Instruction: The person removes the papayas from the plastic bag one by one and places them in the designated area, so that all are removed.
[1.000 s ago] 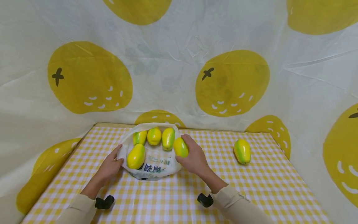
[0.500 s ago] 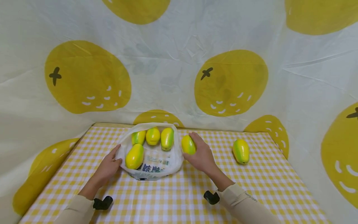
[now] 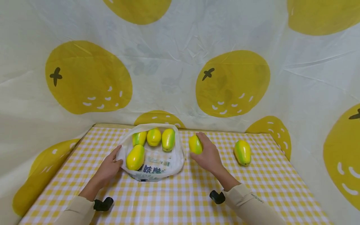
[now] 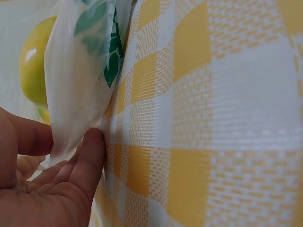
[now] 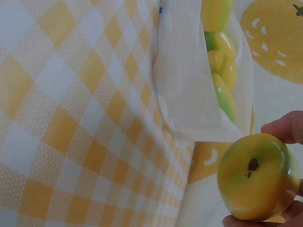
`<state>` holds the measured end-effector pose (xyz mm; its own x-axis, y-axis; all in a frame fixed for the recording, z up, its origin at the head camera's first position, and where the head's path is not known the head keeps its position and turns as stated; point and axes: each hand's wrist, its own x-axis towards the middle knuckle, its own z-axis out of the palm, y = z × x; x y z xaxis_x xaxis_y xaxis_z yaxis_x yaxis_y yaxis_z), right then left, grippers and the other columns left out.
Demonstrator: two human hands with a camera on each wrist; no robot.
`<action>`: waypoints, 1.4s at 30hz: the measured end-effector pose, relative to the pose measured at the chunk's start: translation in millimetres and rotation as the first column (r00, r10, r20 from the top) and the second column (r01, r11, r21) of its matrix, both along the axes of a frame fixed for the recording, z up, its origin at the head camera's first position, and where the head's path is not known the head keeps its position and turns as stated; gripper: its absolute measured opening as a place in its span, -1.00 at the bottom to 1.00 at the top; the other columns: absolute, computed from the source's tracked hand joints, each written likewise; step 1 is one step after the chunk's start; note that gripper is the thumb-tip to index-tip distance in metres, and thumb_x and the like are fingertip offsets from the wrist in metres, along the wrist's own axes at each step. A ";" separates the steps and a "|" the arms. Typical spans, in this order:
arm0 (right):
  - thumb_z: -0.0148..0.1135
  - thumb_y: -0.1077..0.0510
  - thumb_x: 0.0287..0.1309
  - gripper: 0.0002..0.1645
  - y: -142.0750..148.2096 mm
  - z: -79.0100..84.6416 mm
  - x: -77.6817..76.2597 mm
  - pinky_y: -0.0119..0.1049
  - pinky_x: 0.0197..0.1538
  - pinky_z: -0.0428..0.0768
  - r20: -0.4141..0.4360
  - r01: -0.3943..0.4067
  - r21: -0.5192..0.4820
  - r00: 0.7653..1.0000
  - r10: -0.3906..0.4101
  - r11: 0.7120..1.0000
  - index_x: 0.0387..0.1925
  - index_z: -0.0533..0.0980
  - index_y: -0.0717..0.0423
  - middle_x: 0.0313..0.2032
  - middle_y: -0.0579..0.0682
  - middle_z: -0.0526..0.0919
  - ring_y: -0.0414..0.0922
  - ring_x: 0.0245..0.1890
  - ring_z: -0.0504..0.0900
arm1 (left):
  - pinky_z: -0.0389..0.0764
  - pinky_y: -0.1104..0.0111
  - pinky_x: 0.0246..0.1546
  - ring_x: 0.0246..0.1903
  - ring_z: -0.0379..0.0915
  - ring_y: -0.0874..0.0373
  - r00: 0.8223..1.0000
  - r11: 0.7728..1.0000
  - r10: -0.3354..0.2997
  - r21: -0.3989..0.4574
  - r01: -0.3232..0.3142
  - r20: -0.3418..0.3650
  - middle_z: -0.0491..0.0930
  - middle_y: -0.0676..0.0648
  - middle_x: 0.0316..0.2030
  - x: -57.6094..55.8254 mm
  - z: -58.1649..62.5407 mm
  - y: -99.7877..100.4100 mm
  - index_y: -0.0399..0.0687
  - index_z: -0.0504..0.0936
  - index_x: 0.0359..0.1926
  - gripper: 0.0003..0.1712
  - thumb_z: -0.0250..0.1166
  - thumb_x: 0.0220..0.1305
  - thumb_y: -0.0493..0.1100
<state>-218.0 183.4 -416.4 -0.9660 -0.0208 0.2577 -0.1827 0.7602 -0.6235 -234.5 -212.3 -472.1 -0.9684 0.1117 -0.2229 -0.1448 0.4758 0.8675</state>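
Observation:
In the head view, a white plastic bag (image 3: 180,156) with printed lettering stands with its mouth spread wide, and several yellow-green papayas (image 3: 135,157) lie inside. My left hand (image 3: 108,167) pinches the bag's left rim; the left wrist view shows the thumb and fingers (image 4: 90,163) on either side of the plastic (image 4: 78,94). To the right of the bag, my right hand (image 3: 207,154) grips another papaya (image 3: 195,144). Up close in the right wrist view, that papaya (image 5: 255,177) turns its brown stem end to the camera, apart from the bag (image 5: 189,85).
One more papaya (image 3: 242,152) lies on the right of the table, beyond my right hand. A yellow-and-white checked cloth (image 3: 168,203) covers the table. Behind it hangs a pale curtain (image 3: 168,78) printed with large yellow fruit.
My right hand has moved right with its papaya, from the bag's right rim to a spot beside the bag. The left hand keeps its hold on the rim.

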 end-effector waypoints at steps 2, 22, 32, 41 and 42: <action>0.48 0.11 0.08 -0.02 2.1 0.4 -0.1 0.16 0.09 0.63 -0.009 0.000 0.000 1.000 0.000 1.000 0.53 0.32 0.09 0.56 0.17 0.31 0.27 0.30 0.56 | 0.28 -0.17 0.47 0.62 -0.19 -0.41 1.000 1.000 -0.004 -0.001 0.004 -0.002 -0.28 -0.31 0.68 -0.2 -0.5 -0.6 0.11 -0.31 0.70 -0.14 -0.11 0.58 -0.25; 0.44 0.12 0.14 -0.02 31.0 -3.0 -10.4 0.26 0.33 0.50 0.030 0.030 0.032 0.999 -0.031 0.999 0.55 0.26 0.18 0.59 0.24 0.21 0.32 0.49 0.35 | 0.32 -0.17 0.47 0.62 -0.15 -0.39 1.000 1.000 0.005 0.012 -0.005 0.005 -0.26 -0.32 0.68 -2.6 -1.9 0.0 0.12 -0.31 0.70 -0.14 -0.10 0.58 -0.26; 0.41 0.11 0.14 -0.01 43.3 -3.8 -14.0 0.27 0.31 0.50 0.034 0.058 0.065 0.998 -0.060 0.996 0.57 0.23 0.16 0.59 0.26 0.22 0.34 0.46 0.38 | 0.27 -0.20 0.49 0.62 -0.16 -0.40 1.000 1.000 0.021 -0.007 -0.021 0.016 -0.26 -0.34 0.67 0.0 -0.8 0.2 0.10 -0.31 0.70 -0.13 -0.10 0.57 -0.27; 0.40 0.13 0.18 -0.01 56.7 -6.8 -15.7 0.25 0.27 0.53 0.027 0.058 0.070 0.998 -0.060 0.996 0.58 0.20 0.16 0.59 0.24 0.21 0.33 0.42 0.42 | 0.42 -0.05 0.39 0.61 -0.08 -0.38 1.000 1.000 0.011 -0.007 -0.011 0.005 -0.22 -0.34 0.67 -0.3 -0.4 -0.5 0.10 -0.29 0.71 -0.14 -0.09 0.57 -0.26; 0.39 0.13 0.18 -0.01 57.8 -7.0 -16.1 0.26 0.29 0.52 0.028 0.060 0.072 0.998 -0.062 0.996 0.58 0.19 0.16 0.60 0.24 0.20 0.33 0.43 0.41 | 0.43 -0.02 0.38 0.61 -0.08 -0.38 1.000 1.000 0.011 -0.006 -0.011 0.004 -0.22 -0.33 0.67 -0.2 -0.5 -0.6 0.10 -0.28 0.71 -0.14 -0.09 0.57 -0.26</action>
